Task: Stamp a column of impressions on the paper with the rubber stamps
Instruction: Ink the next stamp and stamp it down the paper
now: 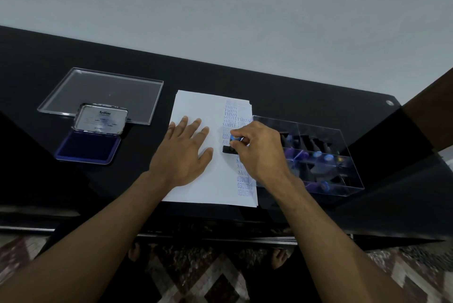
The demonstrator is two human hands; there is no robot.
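While the left hand (pixel 182 153) lies flat with straight, spread fingers on the paper (pixel 196 180), the right hand (pixel 259 150) pinches a rubber stamp (pixel 231 144) by its blue-topped handle, fingers curled round it. The stamp's black base sits down on the sheet at the right-hand column of impressions (pixel 236 145), its long axis running across the sheet, left to right, with the handle rising toward the camera and leaning slightly away. The column runs along the paper's long axis, from far edge to near edge, with blue words "SAMPLE" above the stamp and "AMENDED" below it; a second, fainter column shows just beside it at the far right. The paper is a small stack, lying in the middle of the dark table (pixel 294 91). To the right, touching or just beside the stack, stands a clear case (pixel 343 145) holding more stamps in compartments. To the left lie an open blue ink pad (pixel 89 147) with its lid raised and, behind it, a clear flat lid (pixel 103 91).
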